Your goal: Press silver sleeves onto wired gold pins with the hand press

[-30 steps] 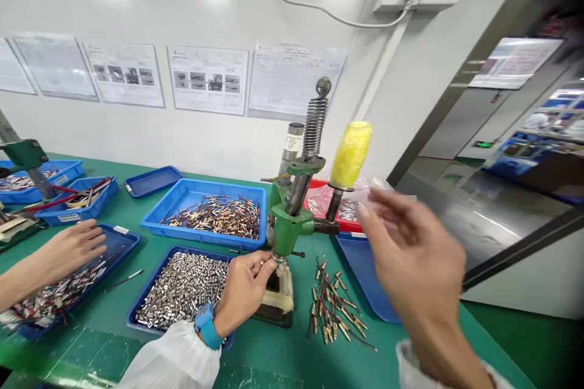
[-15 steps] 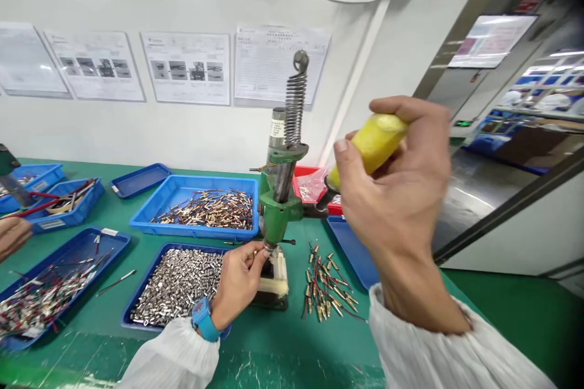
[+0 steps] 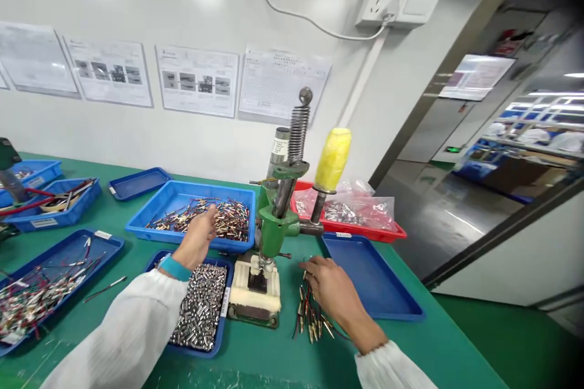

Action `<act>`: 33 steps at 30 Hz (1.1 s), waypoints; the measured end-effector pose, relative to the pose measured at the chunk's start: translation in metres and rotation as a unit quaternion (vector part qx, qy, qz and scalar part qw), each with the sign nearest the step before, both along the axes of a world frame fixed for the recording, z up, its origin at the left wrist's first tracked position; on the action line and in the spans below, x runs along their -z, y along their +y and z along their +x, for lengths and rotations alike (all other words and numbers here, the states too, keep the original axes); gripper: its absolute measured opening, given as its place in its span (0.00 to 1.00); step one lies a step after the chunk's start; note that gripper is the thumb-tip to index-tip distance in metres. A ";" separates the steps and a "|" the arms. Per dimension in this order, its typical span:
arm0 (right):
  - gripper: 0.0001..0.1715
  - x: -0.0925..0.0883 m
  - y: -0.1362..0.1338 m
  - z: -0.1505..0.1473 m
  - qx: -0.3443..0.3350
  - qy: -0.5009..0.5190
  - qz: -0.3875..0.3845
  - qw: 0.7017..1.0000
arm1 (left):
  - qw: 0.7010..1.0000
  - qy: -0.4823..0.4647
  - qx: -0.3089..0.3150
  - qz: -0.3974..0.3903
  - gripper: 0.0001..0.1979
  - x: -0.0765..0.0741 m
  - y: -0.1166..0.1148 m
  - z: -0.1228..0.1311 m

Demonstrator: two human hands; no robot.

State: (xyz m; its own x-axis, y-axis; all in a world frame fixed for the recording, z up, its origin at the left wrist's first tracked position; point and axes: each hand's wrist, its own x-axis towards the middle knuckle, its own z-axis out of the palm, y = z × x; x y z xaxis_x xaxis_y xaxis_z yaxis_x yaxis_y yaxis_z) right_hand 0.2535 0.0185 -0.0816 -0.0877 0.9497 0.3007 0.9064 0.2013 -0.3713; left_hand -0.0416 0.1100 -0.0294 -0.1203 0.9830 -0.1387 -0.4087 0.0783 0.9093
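Observation:
My left hand [image 3: 199,237] is over the near part of a blue tray [image 3: 137,226] of small wired brass-coloured parts [image 3: 232,219]. Its fingers point toward the parts and are partly hidden behind the hand. My right hand [image 3: 335,292] is lowered to a loose pile of wired brass parts [image 3: 314,319] on the green table, its fingers bent down together at the pile's far end. Whatever lies between those fingertips is too small to make out. Between the hands stands a green hand press [image 3: 276,219] with a coil spring. Its yellow-wrapped lever handle [image 3: 333,161] stands upright, untouched.
A blue tray of small metal cylinders [image 3: 201,310] sits left of the press base [image 3: 255,310]. Right of it lie a dark blue tray [image 3: 374,279] and a red tray [image 3: 392,232] with plastic bags. More wire-filled trays [image 3: 109,243] stand at the left.
My right hand has let go of the yellow lever handle and come down to the pile. My left hand has moved from under the press to the tray behind. The lever handle now stands more upright.

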 end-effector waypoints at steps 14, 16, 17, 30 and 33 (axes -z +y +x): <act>0.14 0.009 -0.010 -0.031 -0.011 0.151 0.054 0.987 | 0.980 -0.034 0.144 -0.132 0.14 0.051 -0.078 -0.013; 0.16 0.004 -0.020 -0.037 -0.006 0.190 0.053 0.980 | 0.977 -0.039 0.154 -0.140 0.12 0.050 -0.083 -0.014; 0.16 0.002 -0.024 -0.040 -0.004 0.207 0.053 0.977 | 0.977 -0.041 0.158 -0.136 0.11 0.050 -0.085 -0.014; 0.13 -0.009 -0.062 -0.104 -0.011 0.462 0.007 0.887 | 0.977 -0.116 0.134 -0.120 0.25 0.037 -0.120 0.024; 0.10 -0.014 -0.067 -0.117 -0.019 0.480 0.006 0.877 | 0.979 -0.103 0.139 -0.112 0.26 0.037 -0.124 0.029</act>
